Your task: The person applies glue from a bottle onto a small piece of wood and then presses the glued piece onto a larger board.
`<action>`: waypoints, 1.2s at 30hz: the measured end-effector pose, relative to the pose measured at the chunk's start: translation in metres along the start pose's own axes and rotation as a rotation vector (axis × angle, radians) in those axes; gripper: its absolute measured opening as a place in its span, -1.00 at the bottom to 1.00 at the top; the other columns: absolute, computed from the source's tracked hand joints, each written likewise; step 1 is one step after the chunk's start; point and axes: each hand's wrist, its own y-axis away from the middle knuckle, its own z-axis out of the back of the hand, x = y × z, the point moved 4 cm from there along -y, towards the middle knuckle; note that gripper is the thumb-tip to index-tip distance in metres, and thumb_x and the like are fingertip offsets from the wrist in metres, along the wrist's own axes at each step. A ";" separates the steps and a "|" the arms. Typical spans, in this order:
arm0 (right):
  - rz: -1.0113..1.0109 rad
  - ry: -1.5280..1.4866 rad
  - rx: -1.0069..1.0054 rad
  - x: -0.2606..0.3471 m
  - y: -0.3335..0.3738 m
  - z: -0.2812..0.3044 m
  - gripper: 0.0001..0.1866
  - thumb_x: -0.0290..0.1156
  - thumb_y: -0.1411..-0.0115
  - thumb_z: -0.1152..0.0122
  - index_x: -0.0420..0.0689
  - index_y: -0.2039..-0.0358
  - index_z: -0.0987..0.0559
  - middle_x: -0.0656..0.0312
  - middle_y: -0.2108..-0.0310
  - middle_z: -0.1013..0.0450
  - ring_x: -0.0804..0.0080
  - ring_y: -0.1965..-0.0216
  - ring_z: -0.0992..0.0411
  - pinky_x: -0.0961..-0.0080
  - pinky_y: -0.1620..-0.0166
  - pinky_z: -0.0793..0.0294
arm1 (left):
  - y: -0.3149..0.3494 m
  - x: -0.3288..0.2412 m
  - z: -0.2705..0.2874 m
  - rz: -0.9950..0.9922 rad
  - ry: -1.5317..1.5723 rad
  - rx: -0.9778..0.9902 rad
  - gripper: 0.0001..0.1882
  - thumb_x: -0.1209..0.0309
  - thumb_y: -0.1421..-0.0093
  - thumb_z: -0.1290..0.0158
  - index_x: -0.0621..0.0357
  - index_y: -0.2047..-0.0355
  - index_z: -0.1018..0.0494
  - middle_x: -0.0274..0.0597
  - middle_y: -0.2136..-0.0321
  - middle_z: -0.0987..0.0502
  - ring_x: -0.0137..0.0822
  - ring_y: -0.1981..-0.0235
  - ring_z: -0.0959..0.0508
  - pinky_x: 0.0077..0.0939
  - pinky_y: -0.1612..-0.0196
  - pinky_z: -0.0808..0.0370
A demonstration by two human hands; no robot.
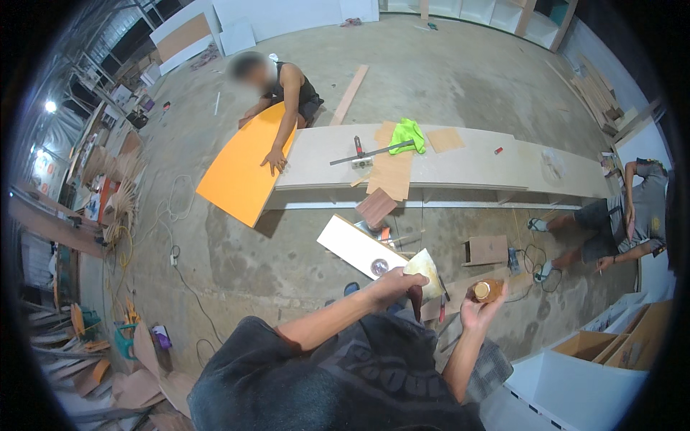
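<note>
In my right hand (pixel 478 312) is a small amber bottle (pixel 490 291) with a pale round cap, its top tilted up toward me. The fingers curl around its side. My left hand (pixel 394 286) is closed on a pale flat piece stained yellow (pixel 429 271). A dark red-brown part (pixel 415 302), perhaps its handle, hangs below that fist. Just beyond my left hand, a long white board (pixel 356 241) slants across, with a round clear object (pixel 379 267) at its near end.
Ahead runs a long grey panel bench (pixel 460 169) with a bar clamp (pixel 359 156), veneer pieces (pixel 392 169) and a green cloth (pixel 407 136). A co-worker leans over an orange panel (pixel 248 169). Another person stands at right near cables and a cardboard box (pixel 486 250). Wood scraps (pixel 93 381) pile at lower left.
</note>
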 end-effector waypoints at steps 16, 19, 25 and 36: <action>-0.063 0.006 -0.039 -0.011 -0.003 -0.002 -0.60 0.07 -0.21 -0.28 -0.02 0.25 -0.53 0.30 0.38 -0.50 0.39 0.35 -0.50 0.51 0.30 -0.56 | 0.003 0.005 0.006 -0.084 0.010 0.003 -0.64 0.20 -0.24 -0.07 0.31 0.46 -0.54 -0.11 0.57 -0.60 -0.29 0.50 -0.59 -0.42 0.23 -0.45; -0.078 0.012 -0.048 -0.013 -0.003 -0.004 -0.59 0.08 -0.22 -0.26 -0.04 0.24 -0.52 0.28 0.39 -0.49 0.39 0.37 -0.49 0.51 0.32 -0.55 | 0.005 0.004 0.006 -0.082 0.027 -0.008 -0.65 0.20 -0.25 -0.06 0.31 0.42 -0.52 -0.10 0.57 -0.60 -0.29 0.48 -0.59 -0.41 0.23 -0.45; -0.136 0.042 0.008 -0.016 -0.008 -0.002 -0.57 0.10 -0.20 -0.27 0.02 0.19 -0.49 0.33 0.35 -0.50 0.40 0.33 -0.49 0.46 0.24 -0.55 | 0.013 -0.005 0.004 -0.082 0.029 -0.021 -0.67 0.22 -0.26 -0.06 0.32 0.39 -0.51 -0.09 0.56 -0.59 -0.28 0.48 -0.59 -0.40 0.24 -0.46; -0.133 0.038 -0.059 -0.022 0.004 -0.016 -0.54 0.08 -0.21 -0.26 -0.11 0.26 -0.51 0.21 0.40 -0.48 0.37 0.39 -0.47 0.52 0.34 -0.56 | 0.005 0.005 0.011 -0.057 0.117 0.019 -0.49 0.32 -0.26 -0.11 0.52 0.06 -0.15 -0.03 0.54 -0.54 -0.19 0.47 -0.59 -0.27 0.29 -0.57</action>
